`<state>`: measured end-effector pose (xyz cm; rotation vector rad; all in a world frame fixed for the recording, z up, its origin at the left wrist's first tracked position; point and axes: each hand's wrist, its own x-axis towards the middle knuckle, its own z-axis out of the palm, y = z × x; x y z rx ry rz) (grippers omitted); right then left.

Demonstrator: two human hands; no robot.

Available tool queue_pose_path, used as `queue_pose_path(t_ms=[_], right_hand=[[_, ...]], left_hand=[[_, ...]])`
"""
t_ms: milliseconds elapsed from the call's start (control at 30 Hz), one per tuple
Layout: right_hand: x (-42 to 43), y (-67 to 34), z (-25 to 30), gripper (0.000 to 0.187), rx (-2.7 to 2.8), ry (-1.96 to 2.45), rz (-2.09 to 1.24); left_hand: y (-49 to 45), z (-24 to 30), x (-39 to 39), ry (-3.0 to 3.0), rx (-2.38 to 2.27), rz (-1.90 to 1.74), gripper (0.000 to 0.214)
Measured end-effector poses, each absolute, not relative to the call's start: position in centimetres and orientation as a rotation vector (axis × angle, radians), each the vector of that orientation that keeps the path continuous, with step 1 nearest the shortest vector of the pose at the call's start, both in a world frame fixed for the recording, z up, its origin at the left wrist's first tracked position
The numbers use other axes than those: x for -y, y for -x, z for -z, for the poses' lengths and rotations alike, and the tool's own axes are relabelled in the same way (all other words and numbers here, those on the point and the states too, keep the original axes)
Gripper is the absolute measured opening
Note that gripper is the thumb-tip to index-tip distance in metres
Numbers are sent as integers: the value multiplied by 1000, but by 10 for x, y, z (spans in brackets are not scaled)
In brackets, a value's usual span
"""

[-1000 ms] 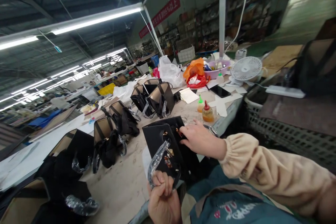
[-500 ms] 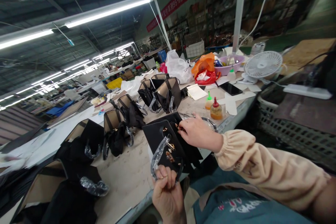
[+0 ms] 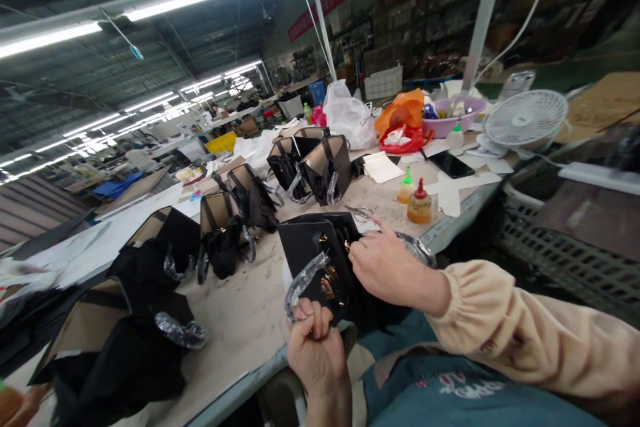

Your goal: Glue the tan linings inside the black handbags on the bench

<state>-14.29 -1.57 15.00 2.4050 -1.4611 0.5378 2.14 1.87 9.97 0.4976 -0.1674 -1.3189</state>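
At the near edge of the worktable, a black handbag lies flat in front of me. My left hand is closed around its plastic-wrapped handle, fingers curled tight at the lower end of the loop. My right hand rests on the bag's top, fingertips pinched at the gold hardware near the flap. Just beyond the bag, scissors lie on the table, and two glue bottles stand further right. Finished bags stand in a loose row up the table to my left. Well beyond, a white desk fan sits beside a phone.
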Motion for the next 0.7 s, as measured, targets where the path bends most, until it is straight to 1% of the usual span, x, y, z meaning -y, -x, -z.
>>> queue_pose_path(t_ms=[400,533,700], right_hand=[[-37,141,-113,18,1145,-2592,-522],[-46,140,-98,17,1122,-2599,-539],[-50,135,-81,28,976,-2577,-585]], left_hand=[[-50,-98,-10,-411,-64,1315,22],[-51,-94,-7,-383,-43,1370,22],[-52,-88,0,-327,-103,1424,27]])
